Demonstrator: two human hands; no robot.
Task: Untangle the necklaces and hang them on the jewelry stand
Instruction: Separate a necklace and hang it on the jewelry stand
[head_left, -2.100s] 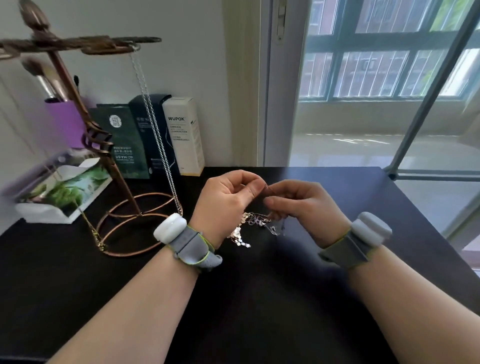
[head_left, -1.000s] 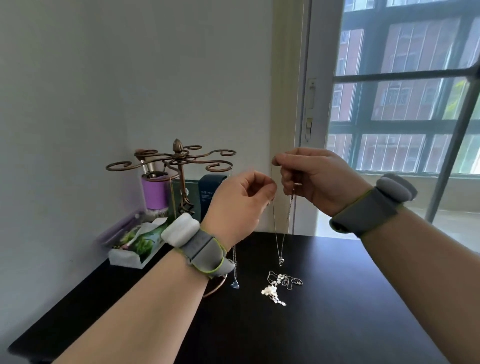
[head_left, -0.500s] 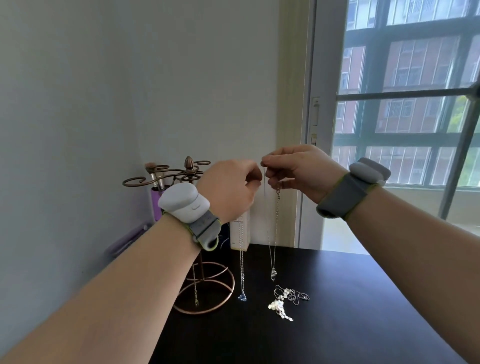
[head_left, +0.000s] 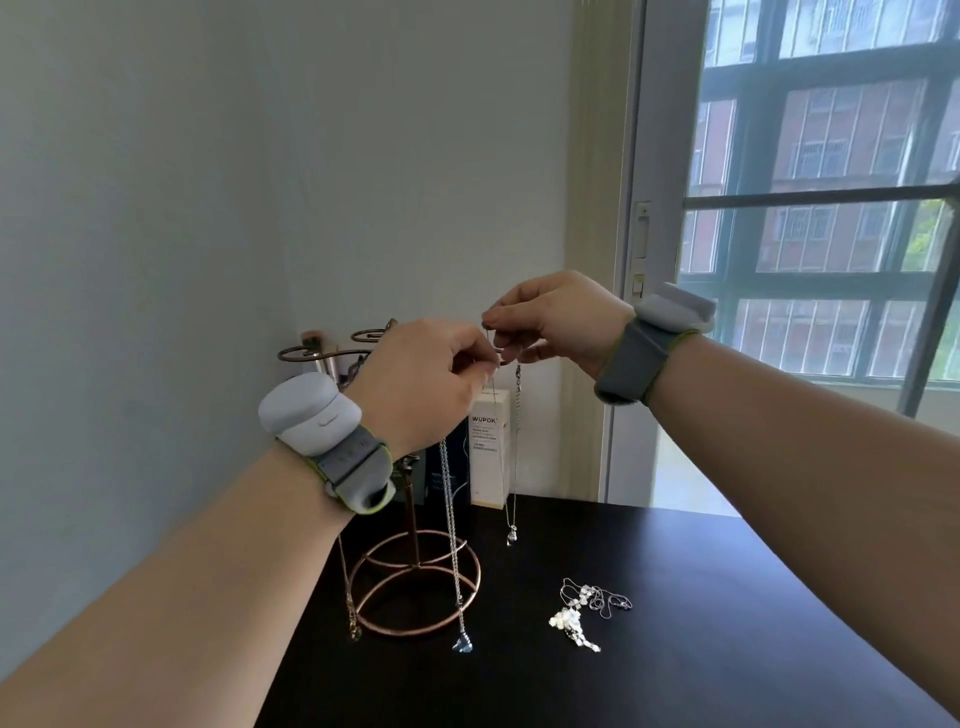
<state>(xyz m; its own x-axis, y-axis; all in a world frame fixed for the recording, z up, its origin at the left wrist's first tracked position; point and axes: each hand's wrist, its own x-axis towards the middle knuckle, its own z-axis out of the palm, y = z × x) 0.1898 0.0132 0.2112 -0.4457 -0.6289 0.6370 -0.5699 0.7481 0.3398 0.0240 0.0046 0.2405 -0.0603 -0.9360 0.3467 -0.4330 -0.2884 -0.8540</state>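
Both hands are drifting slightly left toward the jewelry stand (head_left: 415, 587). The left hand (head_left: 421, 384) and right hand (head_left: 561, 322) are each pinching an upper end of a thin necklace (head_left: 517, 395). It is hanging vertically, pendant lowermost, just above the table (head_left: 701, 649).

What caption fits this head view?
Left hand and right hand pinch a pendant necklace near the jewelry stand; tangled chains lie below.

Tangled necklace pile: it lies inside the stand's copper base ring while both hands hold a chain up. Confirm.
The head view shows the tangled necklace pile on the table right of the copper base ring, not inside it. Left hand and right hand do hold a chain up.
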